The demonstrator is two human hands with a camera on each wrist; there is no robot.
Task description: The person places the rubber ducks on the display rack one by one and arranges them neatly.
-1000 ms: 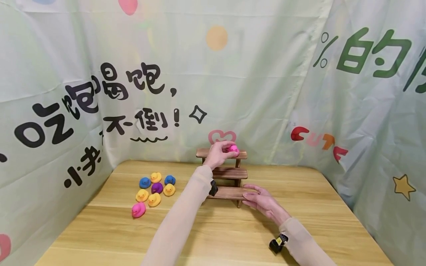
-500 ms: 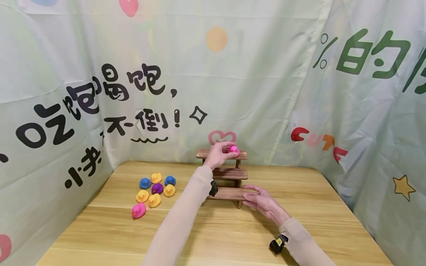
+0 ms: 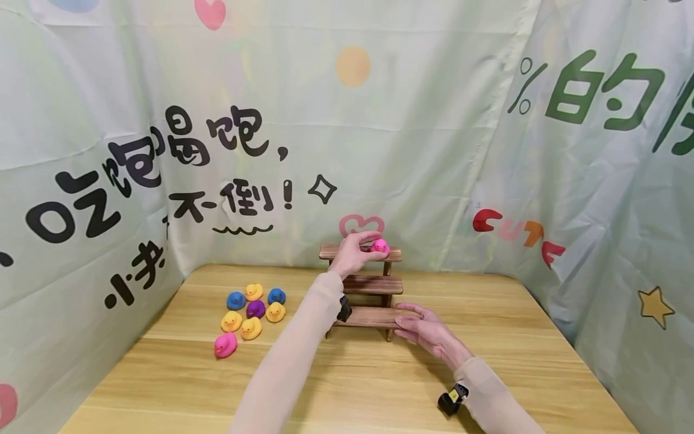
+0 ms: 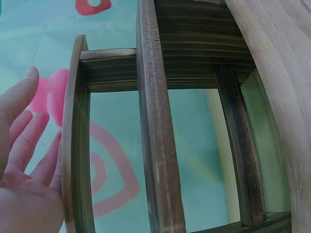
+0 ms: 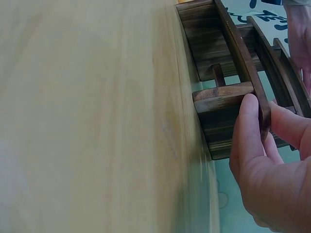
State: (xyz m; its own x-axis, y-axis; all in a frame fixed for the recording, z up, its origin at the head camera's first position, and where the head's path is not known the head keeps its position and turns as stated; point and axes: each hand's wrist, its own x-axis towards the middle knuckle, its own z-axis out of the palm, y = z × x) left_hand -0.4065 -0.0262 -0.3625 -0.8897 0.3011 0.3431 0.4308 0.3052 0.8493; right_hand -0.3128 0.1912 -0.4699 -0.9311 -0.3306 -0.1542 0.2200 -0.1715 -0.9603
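A three-tier wooden display stand (image 3: 374, 284) stands at the back middle of the table. On the right part of its top tier sits a pink rubber duck (image 3: 381, 247). My left hand (image 3: 349, 256) reaches around the duck from the left, thumb in front and fingers behind. In the left wrist view the fingers look loose beside the pink duck (image 4: 59, 92), partly covering it; contact is hard to judge. My right hand (image 3: 431, 334) pinches the right end of the lowest board, thumb and finger on either side of its edge (image 5: 262, 109).
Left of the stand, several rubber ducks lie grouped on the wooden table (image 3: 179, 386): yellow (image 3: 251, 328), blue (image 3: 235, 301), purple (image 3: 255, 309) and pink (image 3: 225, 345). A printed cloth (image 3: 423, 150) hangs behind and along both sides.
My left hand has drawn back very slightly to the left, showing a little more of the pink duck on the top tier. My right hand keeps its place on the stand.
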